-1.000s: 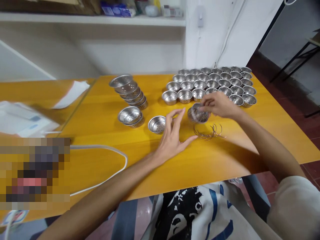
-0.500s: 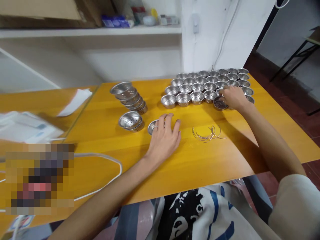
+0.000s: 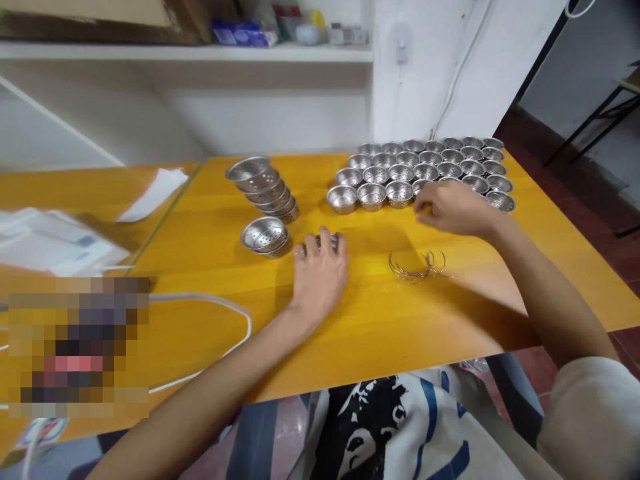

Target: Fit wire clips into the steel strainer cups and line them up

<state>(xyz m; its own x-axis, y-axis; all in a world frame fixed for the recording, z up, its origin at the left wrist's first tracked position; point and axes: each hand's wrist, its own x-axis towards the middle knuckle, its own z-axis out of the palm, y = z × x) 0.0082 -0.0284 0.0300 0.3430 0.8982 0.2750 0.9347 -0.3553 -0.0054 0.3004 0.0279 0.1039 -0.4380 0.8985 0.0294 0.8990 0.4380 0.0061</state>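
My left hand [image 3: 320,273] is closed around a small perforated metal cup [image 3: 327,242] on the yellow table, with its fingers over the rim. Left of it, two nested cups [image 3: 265,235] stand together, and behind them leans a taller stack of nested cups [image 3: 263,187]. My right hand [image 3: 453,208] hovers at the front of the rows of cups [image 3: 401,175], its fingers loosely bent and nothing visible in them. It hides part of the front row. Several thin curved wires [image 3: 417,270] lie on the table between my hands.
A white cable [image 3: 245,320] loops over the table's left side, near a blurred-out patch. White papers or packets [image 3: 55,243] lie at the far left. Behind the table are a wall and a shelf [image 3: 200,52] with a cardboard box and small packages.
My right hand has come away from a cup in the front row and shifted left. My left hand has closed around the cup it was resting over. The view has shifted slightly.
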